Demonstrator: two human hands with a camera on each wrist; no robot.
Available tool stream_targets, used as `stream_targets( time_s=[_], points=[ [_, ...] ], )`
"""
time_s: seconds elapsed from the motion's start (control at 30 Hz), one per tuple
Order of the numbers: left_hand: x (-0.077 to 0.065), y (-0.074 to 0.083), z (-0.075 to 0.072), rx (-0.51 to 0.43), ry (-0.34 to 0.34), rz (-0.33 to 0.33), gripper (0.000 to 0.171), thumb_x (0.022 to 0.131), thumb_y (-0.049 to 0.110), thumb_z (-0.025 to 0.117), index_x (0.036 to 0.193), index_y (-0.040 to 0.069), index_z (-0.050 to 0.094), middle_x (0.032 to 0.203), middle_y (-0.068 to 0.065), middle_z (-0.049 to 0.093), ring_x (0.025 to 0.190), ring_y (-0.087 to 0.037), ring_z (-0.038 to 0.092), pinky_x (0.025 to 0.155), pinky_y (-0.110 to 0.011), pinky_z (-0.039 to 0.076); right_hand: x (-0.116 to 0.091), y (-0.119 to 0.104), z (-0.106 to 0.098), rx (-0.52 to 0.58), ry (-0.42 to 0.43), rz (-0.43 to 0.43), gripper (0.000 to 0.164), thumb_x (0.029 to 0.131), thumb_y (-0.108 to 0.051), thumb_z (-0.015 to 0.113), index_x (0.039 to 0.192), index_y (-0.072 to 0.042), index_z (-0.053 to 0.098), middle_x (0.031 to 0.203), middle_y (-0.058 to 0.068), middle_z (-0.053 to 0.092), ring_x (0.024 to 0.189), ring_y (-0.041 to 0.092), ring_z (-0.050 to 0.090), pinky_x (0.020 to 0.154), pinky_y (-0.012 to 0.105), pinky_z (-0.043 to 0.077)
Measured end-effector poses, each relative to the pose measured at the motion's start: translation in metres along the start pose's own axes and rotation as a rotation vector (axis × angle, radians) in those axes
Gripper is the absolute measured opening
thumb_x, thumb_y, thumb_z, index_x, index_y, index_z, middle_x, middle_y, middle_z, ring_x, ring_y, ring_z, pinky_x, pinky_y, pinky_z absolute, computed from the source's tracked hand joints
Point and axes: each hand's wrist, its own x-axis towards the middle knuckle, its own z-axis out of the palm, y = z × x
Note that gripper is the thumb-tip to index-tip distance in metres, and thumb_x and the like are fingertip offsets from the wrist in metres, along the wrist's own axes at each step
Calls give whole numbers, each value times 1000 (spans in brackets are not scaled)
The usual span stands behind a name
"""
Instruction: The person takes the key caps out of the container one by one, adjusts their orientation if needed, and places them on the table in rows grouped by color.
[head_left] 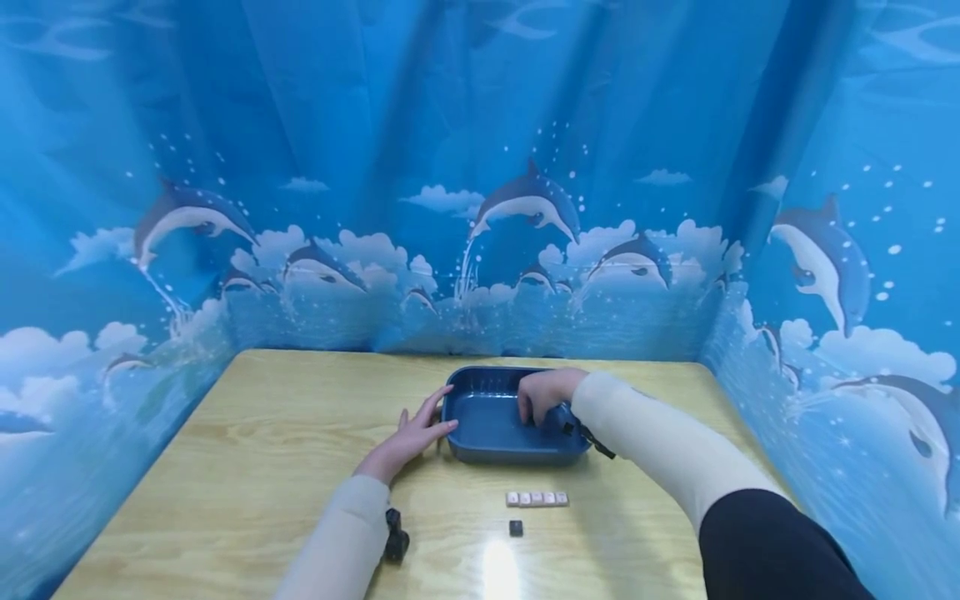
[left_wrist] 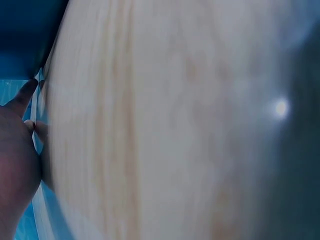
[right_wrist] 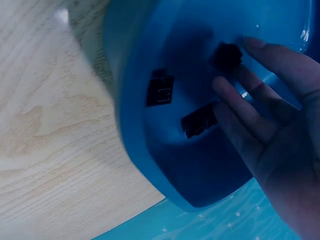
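Observation:
In the head view, a dark blue rectangular tray point(head_left: 480, 456) stands toward the back of the wooden table. My left hand point(head_left: 408, 442) rests against its left end, fingers and thumb spread along the rim. Inside the tray is my right hand point(head_left: 546, 393), reaching down with bent fingers. The right wrist view shows thumb and fingertips pinching a small black keycap point(right_wrist: 228, 56) over the tray floor. Another black keycap point(right_wrist: 160, 91) lies near the tray wall, and a black piece point(right_wrist: 198, 121) lies beside the lower fingers, partly hidden by them.
Several white keycaps point(head_left: 537, 499) form a row on the table point(head_left: 247, 483) in front of the tray. Nearer the front edge lies a single black keycap point(head_left: 516, 528). A blue dolphin-print curtain point(head_left: 420, 208) surrounds the back and sides.

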Motion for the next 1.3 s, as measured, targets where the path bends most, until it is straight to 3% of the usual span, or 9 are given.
stream_targets(
  time_s=[0.53, 0.67, 0.9, 1.3],
  points=[
    [2, 1, 2, 3, 3, -6, 67, 98, 33, 59, 155, 29, 24, 148, -19, 42, 141, -35, 30, 110, -54, -23, 8, 5, 8, -27, -15, -2, 21, 81, -6, 78, 92, -23, 75, 94, -13, 67, 92, 8, 62, 81, 30, 55],
    [2, 0, 2, -10, 1, -7, 67, 98, 33, 59, 155, 30, 24, 149, -19, 41, 142, -35, 28, 110, -54, -24, 2, 2, 6, -14, 1, -22, 23, 81, 0, 76, 90, -22, 75, 91, -13, 65, 86, 7, 61, 74, 28, 55],
    [1, 0, -1, -7, 3, -33, 67, 98, 34, 58, 156, 30, 23, 150, -21, 38, 143, -37, 23, 109, -54, -24, -10, -1, 3, 53, 72, -150, 16, 82, -2, 77, 89, -15, 75, 86, -12, 65, 78, 6, 60, 69, 26, 55],
    [0, 2, -1, -20, -8, -50, 68, 99, 35, 57, 156, 32, 20, 152, -22, 35, 145, -39, 15, 109, -53, -26, -40, 11, 8, 207, 137, -188, 24, 86, -2, 72, 109, -7, 75, 102, -5, 71, 89, 7, 65, 75, 27, 56]
  ],
)
